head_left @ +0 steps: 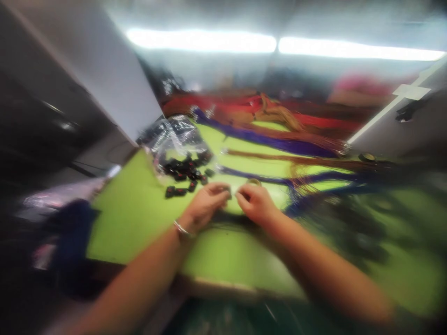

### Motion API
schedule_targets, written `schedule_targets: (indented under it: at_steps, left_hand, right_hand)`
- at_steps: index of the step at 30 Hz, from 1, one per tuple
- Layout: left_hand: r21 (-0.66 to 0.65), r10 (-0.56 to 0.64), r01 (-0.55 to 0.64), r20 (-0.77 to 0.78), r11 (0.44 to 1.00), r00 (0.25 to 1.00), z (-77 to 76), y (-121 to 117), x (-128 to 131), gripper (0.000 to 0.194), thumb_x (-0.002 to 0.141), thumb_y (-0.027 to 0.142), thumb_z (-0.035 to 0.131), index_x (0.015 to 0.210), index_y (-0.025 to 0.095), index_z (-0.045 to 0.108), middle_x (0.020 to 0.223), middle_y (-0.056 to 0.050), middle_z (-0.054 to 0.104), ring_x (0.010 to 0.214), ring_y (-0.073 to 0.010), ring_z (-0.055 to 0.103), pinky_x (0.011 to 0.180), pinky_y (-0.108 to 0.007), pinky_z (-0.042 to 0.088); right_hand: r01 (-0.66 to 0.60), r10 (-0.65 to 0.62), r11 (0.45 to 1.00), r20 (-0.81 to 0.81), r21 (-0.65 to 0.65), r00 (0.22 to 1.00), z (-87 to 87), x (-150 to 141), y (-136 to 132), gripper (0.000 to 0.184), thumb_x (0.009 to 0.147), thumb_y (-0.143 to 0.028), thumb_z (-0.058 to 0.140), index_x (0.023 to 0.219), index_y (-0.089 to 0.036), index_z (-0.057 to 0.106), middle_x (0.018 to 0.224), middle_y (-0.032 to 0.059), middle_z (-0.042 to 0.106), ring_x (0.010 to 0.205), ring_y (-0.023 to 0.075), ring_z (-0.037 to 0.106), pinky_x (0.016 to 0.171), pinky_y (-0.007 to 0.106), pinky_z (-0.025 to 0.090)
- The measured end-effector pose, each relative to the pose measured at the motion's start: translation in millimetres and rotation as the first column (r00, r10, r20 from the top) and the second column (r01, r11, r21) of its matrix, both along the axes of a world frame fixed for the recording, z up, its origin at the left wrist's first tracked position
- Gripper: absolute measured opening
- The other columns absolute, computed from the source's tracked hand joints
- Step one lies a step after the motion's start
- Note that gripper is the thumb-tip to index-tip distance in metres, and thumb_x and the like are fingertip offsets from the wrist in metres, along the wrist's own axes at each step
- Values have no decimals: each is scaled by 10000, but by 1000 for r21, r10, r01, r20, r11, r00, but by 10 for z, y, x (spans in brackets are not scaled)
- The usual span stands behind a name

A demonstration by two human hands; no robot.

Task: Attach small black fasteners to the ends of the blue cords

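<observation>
The picture is smeared by motion. My left hand (pixel 208 202) and my right hand (pixel 256 203) meet over a bright green table (pixel 136 209), fingers curled and pinched close together. What they hold is too small and blurred to name. A silver bangle (pixel 181 229) circles my left wrist. Just beyond my left hand lies a heap of several small black clips (pixel 185 174). A small round ring-like thing (pixel 253 182) sits just past my right hand.
Long bundles of hair strands in purple (pixel 265 138), red (pixel 314 122), orange-brown (pixel 296 159) and blue (pixel 314 179) cross the table to the right. A crumpled clear plastic bag (pixel 174 132) lies behind the clips. A grey panel (pixel 104 79) rises on the left.
</observation>
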State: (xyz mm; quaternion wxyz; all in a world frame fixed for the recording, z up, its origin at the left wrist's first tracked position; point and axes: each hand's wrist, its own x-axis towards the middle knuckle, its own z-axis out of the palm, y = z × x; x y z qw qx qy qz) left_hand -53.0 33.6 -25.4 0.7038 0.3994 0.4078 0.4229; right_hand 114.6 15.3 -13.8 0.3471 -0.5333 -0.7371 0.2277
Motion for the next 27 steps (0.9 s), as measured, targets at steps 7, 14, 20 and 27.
schedule_targets:
  at_steps: [7,14,20,27]
  left_hand:
    - [90,-8,13,-58,996,998,-52,-13,29,292,640,216,757,896,141,639,700,11,601,554,-61,519,518,-187,402]
    - [124,-46,55,-80,991,996,-62,-23,39,281,647,229,754,889,139,641,708,12,600,561,-59,510,515,-184,404]
    - [52,-8,10,-38,999,999,8,-8,11,341,676,301,733,952,132,628,711,-3,595,524,-56,500,471,-183,355]
    - [16,-7,8,-78,1000,997,45,-26,26,356,670,304,730,960,124,629,717,-11,588,528,-54,493,483,-188,343]
  right_hand:
    - [11,-13,994,-9,-108,1000,-100,-22,52,224,754,-196,478,532,-171,479,511,-29,478,521,89,350,514,232,250]
    - [-6,-7,977,-62,-213,998,-85,-34,36,232,740,-190,477,509,-159,477,507,-32,472,516,77,370,501,209,268]
    - [46,-5,970,169,-238,986,270,98,365,201,797,-257,499,707,-148,642,644,12,622,583,95,491,574,212,350]
    - [219,-1,946,674,-239,739,133,-46,927,231,786,-266,516,886,-149,688,884,117,675,747,182,593,626,259,386]
